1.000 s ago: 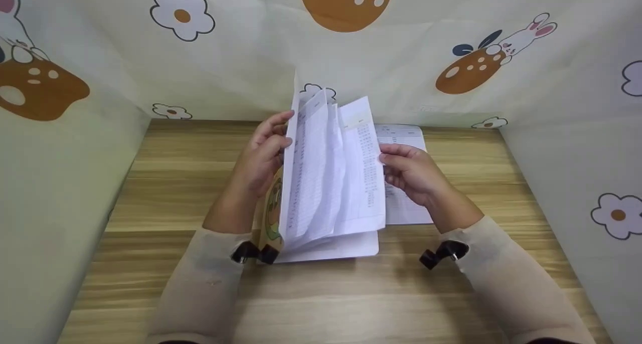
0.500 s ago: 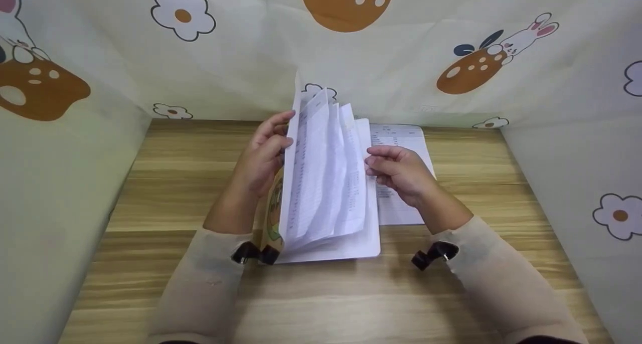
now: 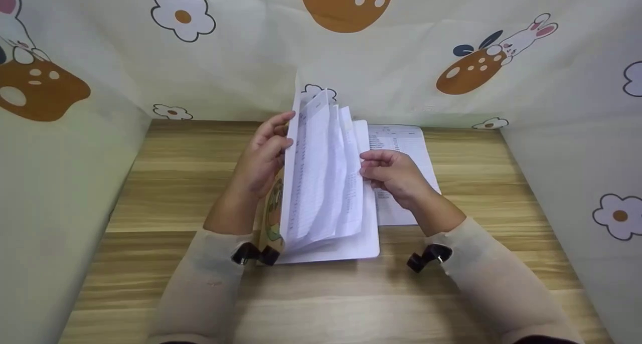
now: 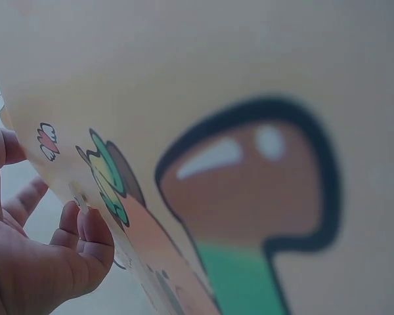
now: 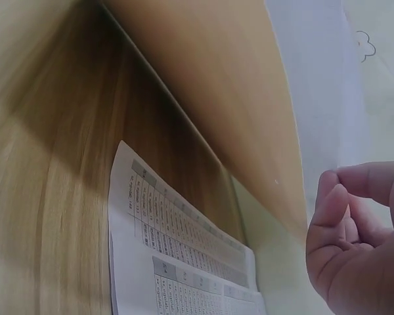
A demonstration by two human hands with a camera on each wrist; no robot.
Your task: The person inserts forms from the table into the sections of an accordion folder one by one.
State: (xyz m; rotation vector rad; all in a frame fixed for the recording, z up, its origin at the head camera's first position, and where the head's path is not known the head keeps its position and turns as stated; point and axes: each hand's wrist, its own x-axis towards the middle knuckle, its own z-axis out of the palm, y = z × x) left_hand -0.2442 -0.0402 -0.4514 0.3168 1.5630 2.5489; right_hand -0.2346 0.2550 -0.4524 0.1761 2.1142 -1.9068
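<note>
A notebook (image 3: 316, 183) stands partly open at the middle of the table, its loose pages fanned between raised front cover and back cover. My left hand (image 3: 261, 158) pinches the front cover's edge between thumb and fingers. In the left wrist view, that cover (image 4: 249, 177) shows a cartoon print and fills most of the picture. My right hand (image 3: 393, 176) pinches the outer edge of the white pages. In the right wrist view, the thumb and finger of my right hand (image 5: 354, 243) meet at the page edge, beside a plain tan cover (image 5: 217, 79).
A printed sheet (image 3: 401, 138) with table columns lies on the wood-grain table (image 3: 165, 198), partly behind the notebook and right hand. Patterned cloth walls (image 3: 241, 73) enclose the back and both sides. A black camera mount sits on each wrist.
My right hand has moved left and slightly down, bringing the rightmost pages in toward the others. More of the inner back cover shows. The left hand has stayed put.
</note>
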